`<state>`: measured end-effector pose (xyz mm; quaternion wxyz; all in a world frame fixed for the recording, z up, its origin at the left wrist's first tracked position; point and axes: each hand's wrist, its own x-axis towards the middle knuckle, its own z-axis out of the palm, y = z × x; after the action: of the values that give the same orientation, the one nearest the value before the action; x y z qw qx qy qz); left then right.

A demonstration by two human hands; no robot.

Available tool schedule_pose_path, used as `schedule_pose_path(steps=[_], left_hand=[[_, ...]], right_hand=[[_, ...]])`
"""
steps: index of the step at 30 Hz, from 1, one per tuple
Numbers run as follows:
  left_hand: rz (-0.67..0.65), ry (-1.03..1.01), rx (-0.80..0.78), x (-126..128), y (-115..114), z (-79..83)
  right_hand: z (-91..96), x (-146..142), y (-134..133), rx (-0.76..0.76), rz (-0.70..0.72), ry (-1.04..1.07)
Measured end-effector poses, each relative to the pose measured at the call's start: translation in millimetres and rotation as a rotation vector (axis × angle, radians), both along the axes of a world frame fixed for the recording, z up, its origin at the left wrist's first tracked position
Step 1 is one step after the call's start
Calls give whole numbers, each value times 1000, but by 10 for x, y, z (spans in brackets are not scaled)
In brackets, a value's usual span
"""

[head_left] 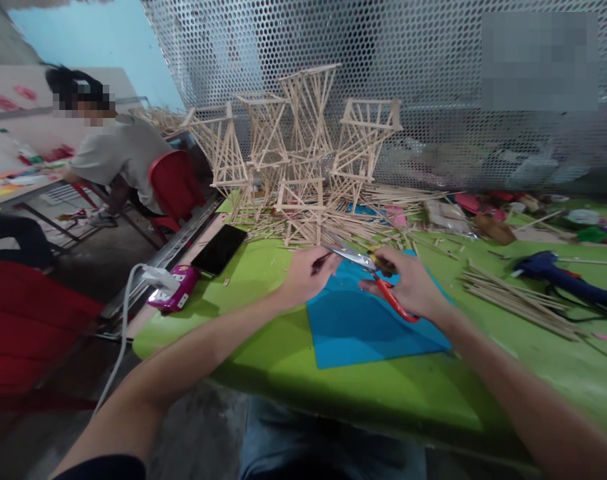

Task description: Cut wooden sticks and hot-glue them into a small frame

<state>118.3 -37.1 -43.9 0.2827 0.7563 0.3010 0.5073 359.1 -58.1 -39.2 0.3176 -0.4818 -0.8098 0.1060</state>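
My right hand [408, 283] grips a pair of scissors [394, 301] with red handles; their metal blades point left, toward my other hand. A yellow and dark patch shows by the right fingers, and I cannot tell what it is. The fingers of my left hand [308, 275] are closed close to the blade tips, and whatever they hold is hidden. Beneath both hands a blue sheet [378, 333] lies on the green tabletop [253, 320]. Just beyond them stand frames built of thin wooden sticks [303, 220], amid a heap of loose sticks.
A black phone [220, 250] and a purple power socket [176, 290] with a white plug sit at left. To the right are a bundle of sticks [520, 300] and a blue glue gun [563, 275]. Perforated metal [423, 67] closes the back. Another person [118, 150] sits at far left.
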Motion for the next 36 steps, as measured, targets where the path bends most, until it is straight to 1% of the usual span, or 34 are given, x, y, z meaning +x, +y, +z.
schedule_pose_path(steps=[5,7,11,16,18,20,23,25,29,31,34,36], left_hand=[[-14,-53,49,-3,-13,-2],[7,-32,56,-9,-16,-3],[42,46,110,-33,0,-23],[-14,33,226,-49,23,-17],[-29,10,214,-41,13,5],[-45,-18,168,-27,-2,22],[-86,-77,90,-9,-13,14],[-110,-98,66,-6,-9,-11],[-151,-43,69,-22,16,-66],[-176,-8,86,-32,31,-81],[-180,27,159,-42,56,-93],[-159,54,214,-48,74,-105]], right_hand=[[87,-78,-56,-119,89,88],[108,-104,-72,-126,92,97],[91,-103,-79,-57,51,82],[59,-38,-103,35,-3,37],[64,-26,-121,99,-37,14],[74,-24,-129,142,-60,16],[91,-12,-102,134,-95,52],[95,19,-61,155,-118,58],[76,112,10,273,-109,-58],[57,144,23,307,-89,-109],[34,161,22,344,-52,-124],[28,158,17,370,-42,-122]])
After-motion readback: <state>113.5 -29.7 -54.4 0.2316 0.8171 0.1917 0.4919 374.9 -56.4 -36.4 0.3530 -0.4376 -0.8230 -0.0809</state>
